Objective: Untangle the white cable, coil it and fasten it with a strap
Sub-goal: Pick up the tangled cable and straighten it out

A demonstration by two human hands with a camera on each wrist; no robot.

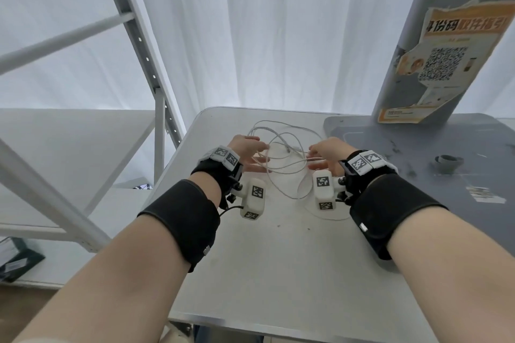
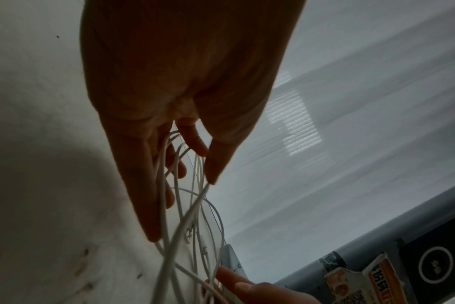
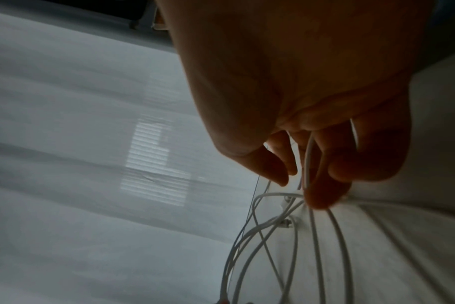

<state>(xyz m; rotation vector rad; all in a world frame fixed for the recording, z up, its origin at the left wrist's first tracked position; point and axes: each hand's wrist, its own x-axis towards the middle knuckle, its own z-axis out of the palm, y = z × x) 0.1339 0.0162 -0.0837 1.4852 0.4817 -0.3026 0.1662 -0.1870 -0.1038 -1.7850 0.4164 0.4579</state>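
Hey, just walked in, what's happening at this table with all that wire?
A person is working on a tangled white cable over the table. The left hand has loops threaded across its spread fingers, and the right hand curls its fingers round a few strands, with the tangle stretched between them. The cable is not yet coiled. A small grey loop, possibly the strap, lies untouched on the dark mat to the right.

We cannot tell which strand of the white cable crosses over which, and its plug is too small to read. Our left hand and right hand hide their own fingertips from the head camera.
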